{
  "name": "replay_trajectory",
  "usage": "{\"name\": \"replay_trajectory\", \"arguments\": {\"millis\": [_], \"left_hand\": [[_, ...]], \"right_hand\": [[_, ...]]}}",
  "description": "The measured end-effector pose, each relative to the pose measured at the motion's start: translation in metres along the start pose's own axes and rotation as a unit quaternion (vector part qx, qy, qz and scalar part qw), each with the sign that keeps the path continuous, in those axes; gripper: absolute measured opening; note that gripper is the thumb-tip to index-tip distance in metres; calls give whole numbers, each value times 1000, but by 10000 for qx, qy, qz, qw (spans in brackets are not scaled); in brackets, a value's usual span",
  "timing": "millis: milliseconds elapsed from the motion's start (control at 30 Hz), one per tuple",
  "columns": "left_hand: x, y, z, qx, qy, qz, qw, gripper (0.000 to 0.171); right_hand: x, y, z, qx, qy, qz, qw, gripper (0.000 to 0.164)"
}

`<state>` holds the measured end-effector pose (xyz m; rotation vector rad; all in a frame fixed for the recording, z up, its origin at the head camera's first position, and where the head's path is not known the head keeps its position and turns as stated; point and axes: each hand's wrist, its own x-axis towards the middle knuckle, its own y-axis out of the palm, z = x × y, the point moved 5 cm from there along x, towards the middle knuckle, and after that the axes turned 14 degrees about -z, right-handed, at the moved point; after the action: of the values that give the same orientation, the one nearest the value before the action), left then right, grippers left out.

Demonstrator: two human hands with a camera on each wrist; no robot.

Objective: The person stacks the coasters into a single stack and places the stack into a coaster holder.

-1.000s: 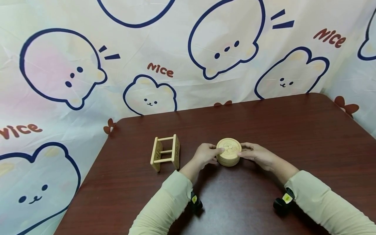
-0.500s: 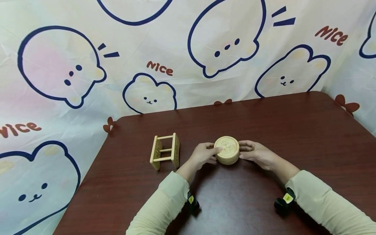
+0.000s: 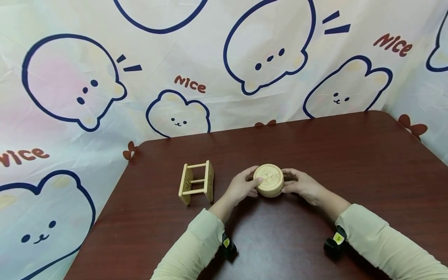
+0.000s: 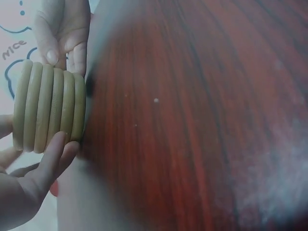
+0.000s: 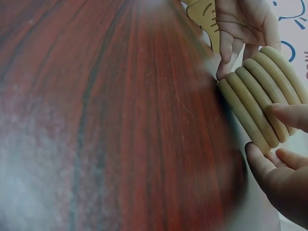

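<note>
A neat stack of round wooden coasters (image 3: 268, 178), the top one engraved with a flower, stands on the dark red-brown table (image 3: 273, 241). My left hand (image 3: 239, 187) grips its left side, with the thumb over the top coaster's edge. On the opposite side, my right hand (image 3: 305, 188) holds the stack between thumb and fingers. Several coaster edges (image 4: 50, 108) line up in the left wrist view, fingertips against them. In the right wrist view the coasters (image 5: 255, 98) lean slightly out of line. The far side of the stack is hidden.
A small wooden rack (image 3: 197, 182) with slotted end panels and crossbars stands left of my left hand. Behind the table hangs a white cloth (image 3: 210, 105) printed with cartoon bears. A black wrist camera (image 3: 335, 243) hangs under the right sleeve.
The stack has shifted slightly left, my hands moving with it. My right thumb has come down from the top coaster's edge to the side. The rack stays put.
</note>
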<state>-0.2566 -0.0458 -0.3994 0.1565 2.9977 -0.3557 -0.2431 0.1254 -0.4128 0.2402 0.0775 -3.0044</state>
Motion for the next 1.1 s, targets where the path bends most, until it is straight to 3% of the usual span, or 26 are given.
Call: {"name": "replay_trajectory", "arguments": {"millis": [233,433,767,1100], "left_hand": [[-2,0,-4,581,502,16,9970,47],[-3,-3,-5,661,757,81,9949,44],[1,-6,1,164,720,179,9971,46],[0,-10,4,-734,568,245,9954,45]], "right_hand": [[3,0,-1,-172,21,38,9998,73],[4,1,-3,-180,64,234,9995,77],[3,6,-2,217,56,287,9993,78],[2,15,4,772,224,421,9959,79]]}}
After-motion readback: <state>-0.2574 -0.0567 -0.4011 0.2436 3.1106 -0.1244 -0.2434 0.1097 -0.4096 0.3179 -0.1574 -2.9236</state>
